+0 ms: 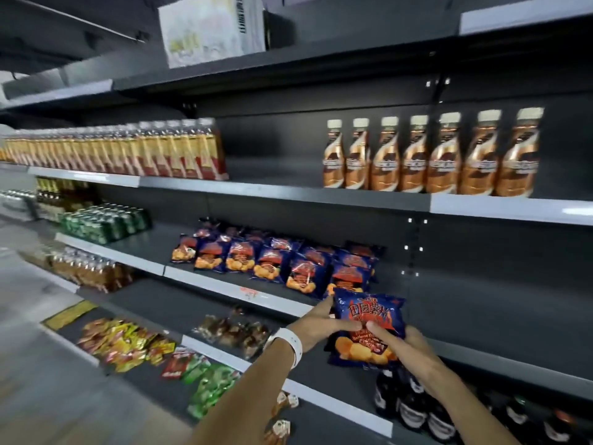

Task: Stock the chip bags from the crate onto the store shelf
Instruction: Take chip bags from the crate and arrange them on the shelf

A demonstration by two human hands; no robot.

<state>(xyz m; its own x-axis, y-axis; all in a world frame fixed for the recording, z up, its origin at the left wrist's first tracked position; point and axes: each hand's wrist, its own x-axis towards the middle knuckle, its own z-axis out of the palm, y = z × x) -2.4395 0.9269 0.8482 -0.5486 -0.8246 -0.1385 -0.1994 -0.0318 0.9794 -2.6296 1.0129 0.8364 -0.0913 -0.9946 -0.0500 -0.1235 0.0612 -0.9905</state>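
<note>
both hands, the left hand (324, 327) and right hand (407, 346), pinch one blue chip bag (369, 329) at lower centre of the frame, just below the shelf (237, 292) row of bags (276, 261); pushed in carelessly, it could topple the front bags.

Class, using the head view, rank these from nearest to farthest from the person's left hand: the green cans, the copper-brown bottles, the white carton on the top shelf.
From the left hand:
1. Green cans, middle shelf, to the left.
2. Copper-brown bottles, one shelf higher, up and right; fairly close to the cans' distance.
3. White carton, top shelf, plainly farthest.
</note>
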